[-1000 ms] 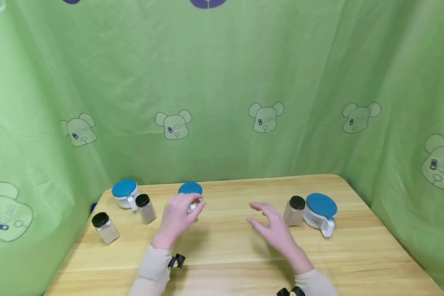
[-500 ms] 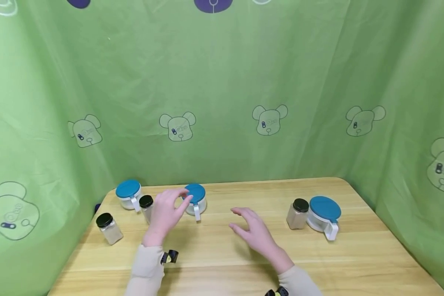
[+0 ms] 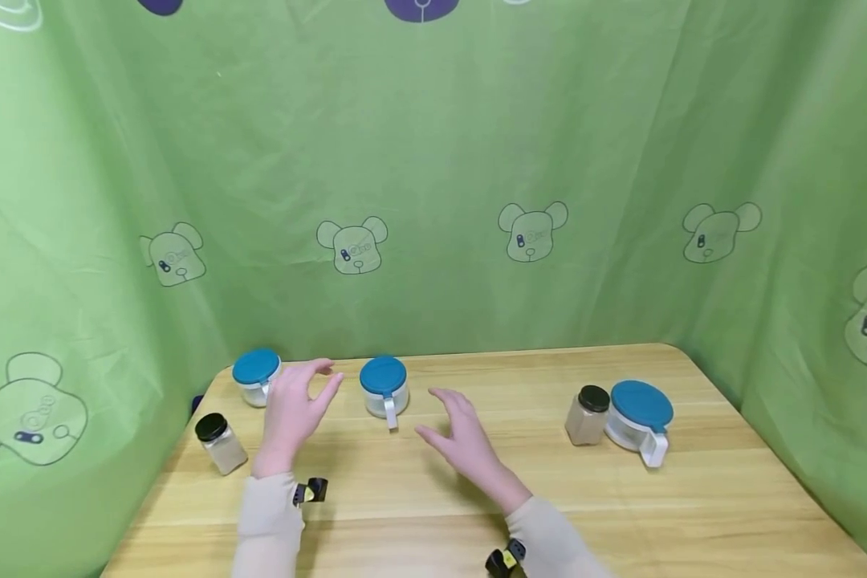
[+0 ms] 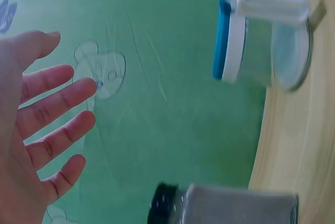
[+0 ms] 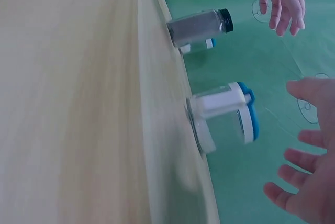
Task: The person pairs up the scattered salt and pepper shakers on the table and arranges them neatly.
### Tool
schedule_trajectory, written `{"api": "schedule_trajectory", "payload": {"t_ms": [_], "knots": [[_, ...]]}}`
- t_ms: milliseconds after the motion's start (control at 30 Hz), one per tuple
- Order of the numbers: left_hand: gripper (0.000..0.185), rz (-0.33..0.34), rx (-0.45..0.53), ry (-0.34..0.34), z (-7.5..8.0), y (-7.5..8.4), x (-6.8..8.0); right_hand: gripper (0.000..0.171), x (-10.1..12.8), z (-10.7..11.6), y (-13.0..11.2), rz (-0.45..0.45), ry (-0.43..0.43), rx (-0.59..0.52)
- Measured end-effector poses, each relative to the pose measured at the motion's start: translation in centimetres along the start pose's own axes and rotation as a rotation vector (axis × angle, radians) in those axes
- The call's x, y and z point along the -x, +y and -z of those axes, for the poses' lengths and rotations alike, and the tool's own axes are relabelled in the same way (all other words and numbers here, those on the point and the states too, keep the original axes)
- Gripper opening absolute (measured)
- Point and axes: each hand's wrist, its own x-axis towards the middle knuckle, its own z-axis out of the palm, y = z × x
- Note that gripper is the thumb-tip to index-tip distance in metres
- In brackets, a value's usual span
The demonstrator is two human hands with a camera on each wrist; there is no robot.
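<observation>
Left to right on the worktop (image 3: 477, 498):

- Black-capped jar (image 3: 220, 444) at the far left edge, standing free, at about 8 o'clock from the left hand.
- Blue-lidded canister (image 3: 257, 377) at the back left, just beside the left hand at its 10 o'clock, not touched.
- Left hand (image 3: 294, 409): grip wide, fingers spread and mostly straight, palm facing right, holding nothing. The left wrist view confirms an empty open palm, with a canister and a dark-capped jar beyond it.
- Middle blue-lidded canister (image 3: 384, 386), upright, white handle pointing toward the person. It sits between the two hands, at 2 o'clock from the left hand and 10 o'clock from the right. Gap on both sides; neither hand touches it.
- Right hand (image 3: 461, 437): grip wide, fingers loosely extended toward the canister, empty. The right wrist view shows the fingers clear of the canister.
- Second black-capped jar (image 3: 588, 415) and large blue-lidded canister (image 3: 641, 421) at 3 o'clock, side by side, well apart from both hands.
</observation>
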Motion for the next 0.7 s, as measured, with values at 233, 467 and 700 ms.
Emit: {"api": "schedule_trajectory", "payload": {"t_ms": [233, 467, 700], "knots": [[0.032, 0.106, 0.004, -0.043, 0.6, -1.9, 0.4, 0.076, -1.8, -2.6, -0.7, -0.047, 0.039, -0.09], [0.04, 0.175, 0.02, -0.049, 0.9, -3.9, 0.8, 0.081, -3.2, -4.8, -1.8, -0.119, 0.058, -0.154], [0.048, 0.255, 0.025, -0.069, 1.3, -5.5, 1.3, 0.084, -4.0, -6.4, -2.6, -0.121, 0.099, -0.201]]}}
